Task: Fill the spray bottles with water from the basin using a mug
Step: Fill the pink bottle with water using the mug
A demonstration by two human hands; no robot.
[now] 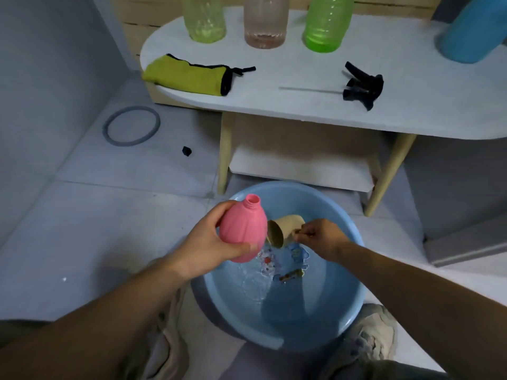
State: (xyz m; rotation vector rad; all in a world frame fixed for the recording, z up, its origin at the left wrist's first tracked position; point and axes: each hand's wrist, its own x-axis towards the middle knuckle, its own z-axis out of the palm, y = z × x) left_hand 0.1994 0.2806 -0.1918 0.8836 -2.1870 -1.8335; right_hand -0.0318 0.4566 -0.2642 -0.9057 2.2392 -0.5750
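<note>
A blue basin (337,311) with water stands on the floor between my knees. My left hand (208,239) grips a pink bottle (242,231) with no cap, held over the basin's left rim, mouth up and tilted away. My right hand (321,237) holds a beige mug (284,231) by its handle, tipped on its side with its mouth toward the pink bottle, just above the water. A black spray head (362,86) with its tube lies on the white table (301,102). Pale green (204,20), clear (264,23), bright green (326,26) and blue (472,31) bottles stand there.
A yellow-green cloth (189,75) lies at the table's left end. Under the table is a low shelf (299,168). A grey ring (131,124) and a small black piece (186,151) lie on the tiled floor to the left. A grey wall stands at left.
</note>
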